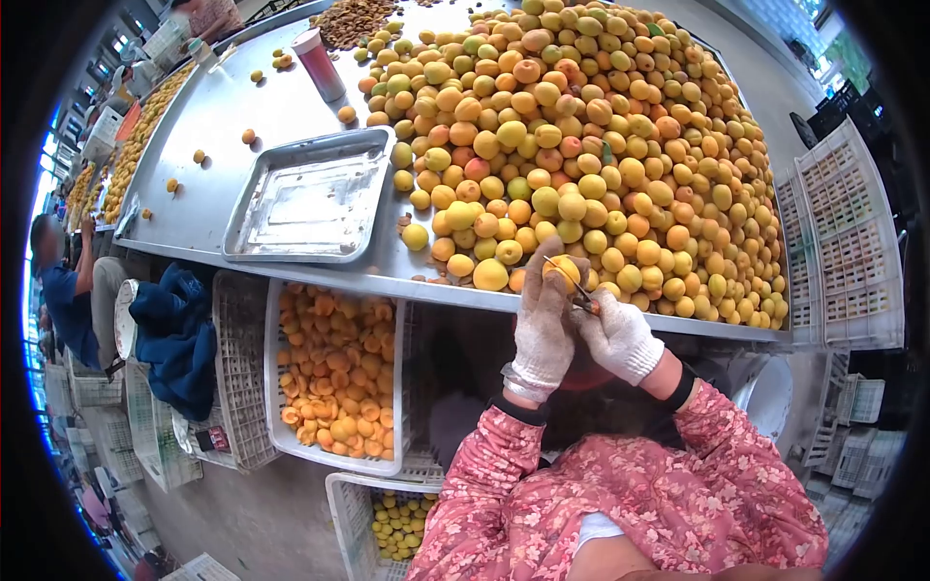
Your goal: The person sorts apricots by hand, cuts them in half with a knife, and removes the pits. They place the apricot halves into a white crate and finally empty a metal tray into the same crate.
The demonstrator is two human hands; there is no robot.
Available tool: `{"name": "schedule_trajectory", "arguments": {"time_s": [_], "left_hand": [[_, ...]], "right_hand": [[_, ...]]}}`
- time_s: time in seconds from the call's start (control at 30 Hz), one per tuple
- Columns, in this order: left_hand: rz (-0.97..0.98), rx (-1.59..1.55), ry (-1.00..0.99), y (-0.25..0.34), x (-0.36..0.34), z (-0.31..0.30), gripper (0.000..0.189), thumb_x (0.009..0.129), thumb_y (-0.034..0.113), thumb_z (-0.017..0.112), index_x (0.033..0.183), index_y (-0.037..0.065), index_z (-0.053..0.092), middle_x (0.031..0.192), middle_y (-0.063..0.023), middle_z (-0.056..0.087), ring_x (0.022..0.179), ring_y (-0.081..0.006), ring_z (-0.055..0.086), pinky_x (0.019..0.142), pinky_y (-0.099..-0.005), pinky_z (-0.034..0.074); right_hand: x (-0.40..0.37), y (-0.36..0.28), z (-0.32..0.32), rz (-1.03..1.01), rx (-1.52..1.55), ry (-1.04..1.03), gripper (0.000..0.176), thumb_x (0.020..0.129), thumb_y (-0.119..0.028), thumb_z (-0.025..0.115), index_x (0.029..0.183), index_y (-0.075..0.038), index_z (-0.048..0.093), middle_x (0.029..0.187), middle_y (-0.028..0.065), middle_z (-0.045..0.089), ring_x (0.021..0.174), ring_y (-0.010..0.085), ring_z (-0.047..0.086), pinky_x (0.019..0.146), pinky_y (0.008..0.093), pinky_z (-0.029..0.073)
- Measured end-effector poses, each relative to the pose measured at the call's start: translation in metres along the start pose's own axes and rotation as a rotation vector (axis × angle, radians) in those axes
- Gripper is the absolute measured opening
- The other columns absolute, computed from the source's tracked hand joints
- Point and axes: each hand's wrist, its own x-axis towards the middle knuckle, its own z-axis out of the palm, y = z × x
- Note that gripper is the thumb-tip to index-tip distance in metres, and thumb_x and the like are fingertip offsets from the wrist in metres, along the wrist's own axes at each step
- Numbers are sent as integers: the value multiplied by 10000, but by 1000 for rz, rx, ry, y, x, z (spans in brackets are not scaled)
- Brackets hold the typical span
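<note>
Both my hands wear off-white gloves with soiled fingers, at the front edge of the metal table. My left hand [542,324] is closed around a yellow-orange apricot [559,272]. In my right hand [621,335] is a small knife [585,298], its thin blade against the apricot and most of its handle hidden by the fingers. Just beyond my hands rises a large heap of apricots [601,145], yellow to orange-red, spread over the right side of the table.
The metal table [203,126] holds an empty-looking steel tray [315,198], a reddish tumbler [319,66] and a pile of pits [354,21]. Below stand a white crate of halved apricots [339,378] and a crate of whole fruit [402,523]. Another person [73,290] sits left.
</note>
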Motion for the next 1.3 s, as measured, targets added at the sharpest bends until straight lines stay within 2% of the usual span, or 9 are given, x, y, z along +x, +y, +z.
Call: {"name": "schedule_trajectory", "arguments": {"time_s": [0.13, 0.2, 0.3, 0.5, 0.7, 0.77, 0.93, 1.1, 1.3], "left_hand": [[-28, 1, -83, 5, -1, -8, 594, 1004, 516, 429, 1340, 26, 424, 1104, -97, 628, 1072, -229, 588, 985, -388, 446], [-139, -317, -99, 0, -1, -8, 610, 996, 534, 427, 1339, 30, 429, 1104, -90, 623, 1058, -239, 596, 988, -385, 447], [-233, -383, 52, 8, -4, 1, 615, 988, 549, 427, 1322, 34, 445, 1110, -97, 613, 1066, -246, 594, 991, -392, 447], [110, 51, 22, 4, 3, -10, 590, 994, 543, 420, 1313, 49, 465, 1169, -103, 582, 1094, -228, 567, 967, -378, 464], [-160, -296, -70, -5, 0, -22, 551, 1010, 484, 438, 1325, 33, 448, 1166, -90, 590, 1082, -214, 579, 976, -365, 462], [64, 124, -66, -9, 3, -20, 499, 1013, 383, 495, 1353, 22, 433, 1184, -95, 590, 1102, -204, 579, 983, -346, 462], [179, 147, 13, -2, 2, -9, 487, 981, 166, 584, 1405, 15, 399, 1192, -110, 590, 1100, -192, 589, 957, -319, 481], [-217, -301, 25, -3, -5, -4, 475, 1027, 383, 461, 1319, 8, 474, 1174, -118, 610, 1085, -223, 598, 953, -351, 481], [20, 101, 34, -14, 4, -12, 612, 999, 558, 391, 1248, 12, 506, 1125, -118, 628, 1083, -272, 604, 980, -377, 460]], "right_hand": [[2, 1, 0, -42, -98, -1, 329, 896, -297, 641, 989, -3, 527, 678, 195, 634, 621, 408, 631, 543, 475, 500], [2, 3, 3, -41, -117, 19, 338, 896, -302, 642, 996, 1, 528, 667, 195, 630, 607, 407, 628, 535, 479, 496], [0, 0, 2, -23, -86, -2, 336, 900, -300, 635, 999, 3, 529, 666, 196, 629, 607, 405, 628, 536, 476, 495], [5, -1, -1, -39, -71, -57, 314, 900, -281, 635, 1008, -5, 531, 661, 194, 625, 612, 409, 627, 541, 473, 498], [-1, 3, 10, -27, 0, 18, 268, 897, -248, 643, 950, -18, 517, 659, 199, 618, 642, 421, 630, 552, 468, 495], [-2, 5, 7, 13, 62, 18, 262, 902, -250, 637, 943, -24, 510, 678, 208, 622, 654, 424, 630, 558, 470, 493], [-1, 0, 2, 5, 92, 2, 252, 909, -244, 629, 962, -31, 506, 706, 212, 628, 675, 430, 632, 573, 472, 498], [-4, 3, 12, -34, 96, 85, 245, 916, -236, 620, 983, -25, 514, 714, 214, 630, 688, 434, 634, 582, 472, 504], [-4, 7, 8, 58, 10, -60, 319, 903, -114, 594, 1189, -9, 497, 849, 222, 670, 801, 425, 659, 647, 432, 524]]}}
